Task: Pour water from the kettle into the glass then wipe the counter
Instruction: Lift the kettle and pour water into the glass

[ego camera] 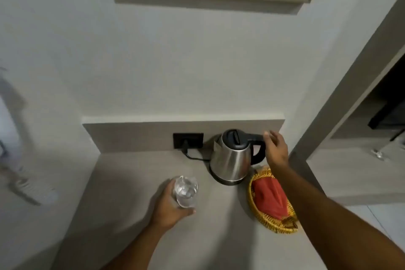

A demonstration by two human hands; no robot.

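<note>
Stage: pouring is not yet beginning; the hands are taking position.
Left hand [169,205]: is wrapping round the glass [185,193], fingers closed on its side, steadying it on the counter [122,182].
Right hand [276,150]: is hovering at the kettle's black handle [258,148], fingers loosely spread, gripping nothing.
Kettle [232,156]: is sitting on its base near the back wall, lid shut, cord running to the socket [188,140].
Glass: is standing in front-left of the kettle, apart from it; contents cannot be told.
Cloth [270,198]: is lying in the basket [256,206], just right of the kettle.
Handling: the steel kettle is likely being heavy if full; take it by the handle only. The glass is fragile and smooth, so a firm side hold is being advised.
</note>
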